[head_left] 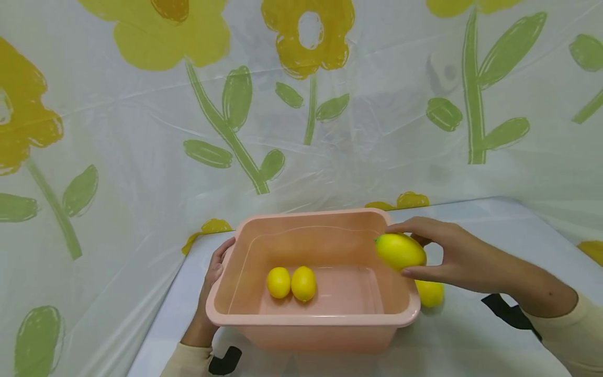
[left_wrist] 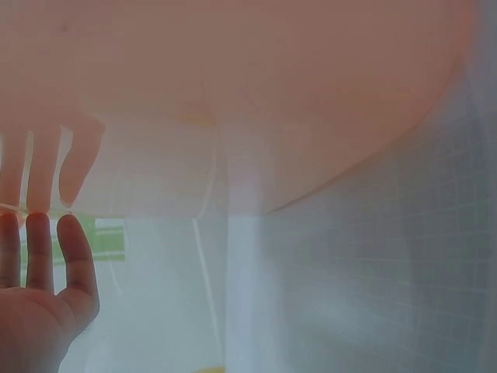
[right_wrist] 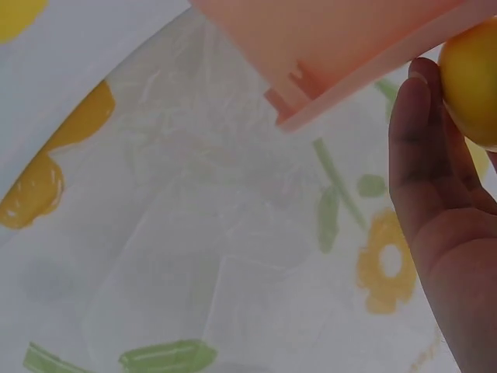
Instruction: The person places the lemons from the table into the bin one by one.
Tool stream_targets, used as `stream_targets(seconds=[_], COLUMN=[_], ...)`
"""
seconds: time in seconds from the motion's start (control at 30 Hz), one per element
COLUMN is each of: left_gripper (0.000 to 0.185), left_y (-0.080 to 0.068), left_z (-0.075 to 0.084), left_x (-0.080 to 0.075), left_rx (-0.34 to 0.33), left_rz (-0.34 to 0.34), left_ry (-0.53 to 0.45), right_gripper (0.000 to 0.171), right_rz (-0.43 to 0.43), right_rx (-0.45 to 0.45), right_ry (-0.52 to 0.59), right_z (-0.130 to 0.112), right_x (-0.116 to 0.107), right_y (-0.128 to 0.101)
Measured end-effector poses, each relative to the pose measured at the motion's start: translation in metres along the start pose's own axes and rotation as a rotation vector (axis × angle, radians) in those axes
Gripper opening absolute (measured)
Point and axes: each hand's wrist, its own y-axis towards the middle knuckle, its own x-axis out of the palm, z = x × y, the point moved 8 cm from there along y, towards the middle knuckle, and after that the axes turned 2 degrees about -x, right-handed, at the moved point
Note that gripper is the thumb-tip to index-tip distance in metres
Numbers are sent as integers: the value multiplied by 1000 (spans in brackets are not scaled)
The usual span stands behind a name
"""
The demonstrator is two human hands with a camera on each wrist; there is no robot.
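Pinched between the right hand's point(head_left: 454, 251) thumb and fingers is a yellow lemon point(head_left: 400, 251) with a green tip, above the right rim of a pink plastic basin point(head_left: 320, 320). The right wrist view shows part of this lemon point(right_wrist: 472, 85) by the fingers, near the basin's edge. Two lemons, a left one point(head_left: 278, 283) and a right one point(head_left: 303, 284), lie side by side on the basin floor. My left hand point(head_left: 213, 277) is at the basin's left side. In the left wrist view its fairly straight fingers point(left_wrist: 78, 252) meet the glossy pink wall, which mirrors them.
Another lemon point(head_left: 430, 293) lies on the white table point(head_left: 480, 230), just outside the basin's right side and partly hidden by it. Behind the table hangs a pale sheet point(head_left: 367, 131) printed with yellow flowers and green leaves.
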Motion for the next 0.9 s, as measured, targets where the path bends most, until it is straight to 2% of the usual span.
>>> stream_targets(seconds=[0.13,0.27,0.43,0.53,0.63,0.77,0.9], left_gripper=[38,39,39,40,41,40,40], left_y=[1,2,3,2,0,-1,-1], left_z=[0,1,3,5,3,3,4], left_x=[2,2,1,2,2,3,4], left_rx=[10,32,70,75,47,24,33], left_rz=[-23,-44,-95,-96,-62,-34,-41], left_ry=[23,29,-27,-13,30,43,28], right_gripper=[61,55,52,54,56,58,58], right_rz=[-25,-69,-147,-215,-275,-310,-330], right_rx=[-19,19,83,117,128,118,98], right_ry=[21,16,10,47,71,50,45], right_z=[-3,-3,-1,-1,-3,-8,-14], right_x=[3,6,13,19,23,22,20], right_y=[7,14,25,33,42,54,68])
